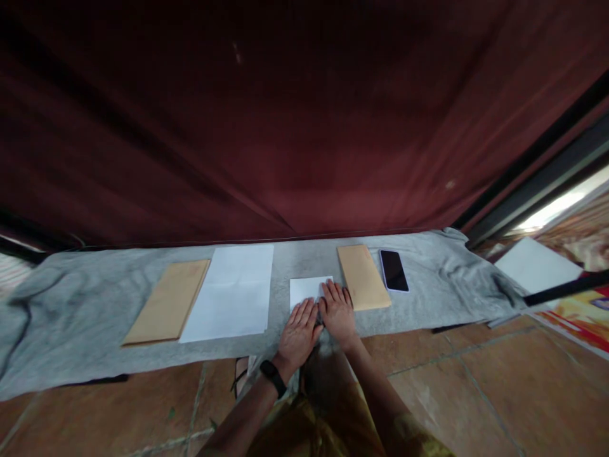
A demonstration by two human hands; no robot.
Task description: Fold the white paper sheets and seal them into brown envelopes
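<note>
A small folded white sheet of paper (309,287) lies on the grey cloth in front of me. My left hand (299,330) rests flat on its lower left part, fingers stretched out. Beside it my right hand (337,311) presses on the paper's right side, its fingers also extended and flat. The two hands nearly meet at the thumbs and hide the paper's near edge. Just right of my right hand lies a brown envelope (364,276). To the left of my hands is a larger stack of white paper (233,292).
Brown envelopes (166,301) lie in a pile at the left, touching the white stack. A phone (394,270) sits right of the single envelope. The grey cloth (442,279) covers a narrow bench, with a dark red curtain (304,158) behind it and floor tiles (438,387) below.
</note>
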